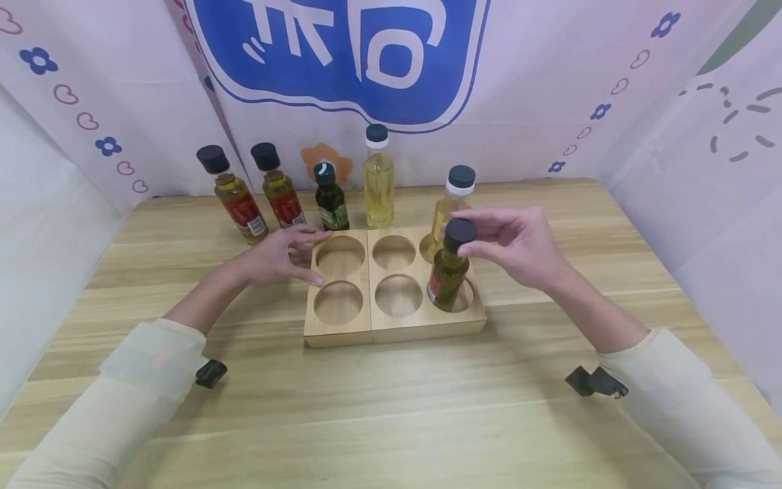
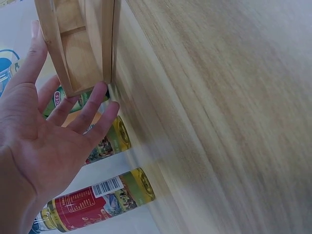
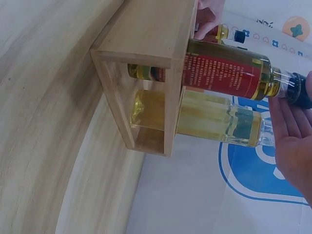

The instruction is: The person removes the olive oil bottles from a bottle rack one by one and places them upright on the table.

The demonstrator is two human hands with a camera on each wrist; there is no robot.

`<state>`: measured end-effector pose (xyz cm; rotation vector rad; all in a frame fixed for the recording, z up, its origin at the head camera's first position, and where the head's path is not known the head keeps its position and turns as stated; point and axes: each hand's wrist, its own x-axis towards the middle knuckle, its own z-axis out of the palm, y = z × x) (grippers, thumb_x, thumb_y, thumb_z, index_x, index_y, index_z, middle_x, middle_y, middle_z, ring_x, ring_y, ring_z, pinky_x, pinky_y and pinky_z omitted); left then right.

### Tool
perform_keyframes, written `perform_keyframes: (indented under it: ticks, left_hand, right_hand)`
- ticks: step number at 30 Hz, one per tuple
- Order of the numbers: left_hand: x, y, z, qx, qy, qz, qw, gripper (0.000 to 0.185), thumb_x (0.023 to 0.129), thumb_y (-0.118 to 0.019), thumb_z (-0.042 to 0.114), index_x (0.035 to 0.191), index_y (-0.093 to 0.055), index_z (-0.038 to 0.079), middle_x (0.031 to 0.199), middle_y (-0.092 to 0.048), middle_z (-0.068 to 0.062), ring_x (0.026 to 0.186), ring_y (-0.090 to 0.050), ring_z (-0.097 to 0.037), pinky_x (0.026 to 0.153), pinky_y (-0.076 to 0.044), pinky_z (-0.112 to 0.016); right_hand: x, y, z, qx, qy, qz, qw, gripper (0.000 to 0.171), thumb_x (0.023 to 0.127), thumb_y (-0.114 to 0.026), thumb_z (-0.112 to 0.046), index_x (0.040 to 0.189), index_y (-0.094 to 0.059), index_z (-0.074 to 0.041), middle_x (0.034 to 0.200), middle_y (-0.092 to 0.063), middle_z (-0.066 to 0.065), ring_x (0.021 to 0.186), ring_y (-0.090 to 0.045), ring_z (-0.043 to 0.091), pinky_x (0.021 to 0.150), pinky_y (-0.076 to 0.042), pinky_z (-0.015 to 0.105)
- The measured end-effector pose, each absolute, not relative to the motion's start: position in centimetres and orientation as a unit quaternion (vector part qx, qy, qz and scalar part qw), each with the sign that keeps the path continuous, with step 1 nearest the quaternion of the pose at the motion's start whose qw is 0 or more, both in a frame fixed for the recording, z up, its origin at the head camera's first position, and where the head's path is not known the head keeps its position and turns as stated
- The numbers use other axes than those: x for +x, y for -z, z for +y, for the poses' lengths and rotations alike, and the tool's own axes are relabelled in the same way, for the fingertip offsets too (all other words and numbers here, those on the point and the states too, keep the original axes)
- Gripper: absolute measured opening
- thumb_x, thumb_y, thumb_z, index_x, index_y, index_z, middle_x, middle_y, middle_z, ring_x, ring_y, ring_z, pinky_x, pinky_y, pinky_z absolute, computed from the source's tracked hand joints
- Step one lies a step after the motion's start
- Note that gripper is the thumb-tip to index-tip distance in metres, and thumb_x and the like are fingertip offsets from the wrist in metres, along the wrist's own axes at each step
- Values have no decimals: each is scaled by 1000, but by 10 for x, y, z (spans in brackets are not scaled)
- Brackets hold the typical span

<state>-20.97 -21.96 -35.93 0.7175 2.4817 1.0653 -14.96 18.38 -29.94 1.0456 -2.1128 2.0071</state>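
- Hands: the right hand (image 1: 519, 244) has its fingertips curled round the black cap of a red-labelled bottle (image 1: 448, 275), gripping it from above and from the right; the left hand (image 1: 277, 257) is spread, its fingers straight and relaxed, holding nothing.
- Bottle: it stands upright, long axis vertical, its base set into the front right hole of the wooden rack (image 1: 342, 329). The right wrist view shows the base reaching down inside the rack frame.
- Nearness: the bottle lies directly under the right hand's fingers; the left hand is well apart from it, at the rack's far left side.
- Left hand contact: the fingertips touch the rack's left edge, as the left wrist view shows.
- Rack contents: a white-capped bottle (image 1: 455, 197) stands in the rear right hole, just behind the held bottle. The other four holes are vacant.
- Behind the rack: four more bottles stand in a row on the table (image 1: 391, 407), near the rack's rear left.
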Motion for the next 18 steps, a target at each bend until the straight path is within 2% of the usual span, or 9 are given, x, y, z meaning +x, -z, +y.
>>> perform_keyframes:
  ticks: [12,18]
  left_hand:
    - [-212,360,-219,261,-371,875,168,89,82,-89,16,156,-42,2,160,-32,-29,125,-58,-44,112,-47,-57]
    - [-212,360,-220,263,-353,883,163,89,83,-89,18,156,-41,2,160,-31,-31,123,-60,-42,109,-50,-56]
  right_hand:
    - [-147,296,186,322,-629,-706,43,39,80,-80,15,114,-64,22,105,-79,2,93,-78,16,85,-63,31]
    - [-145,293,188,300,-633,-712,49,36,81,-82,10,113,-68,19,104,-79,1,91,-77,15,82,-63,29]
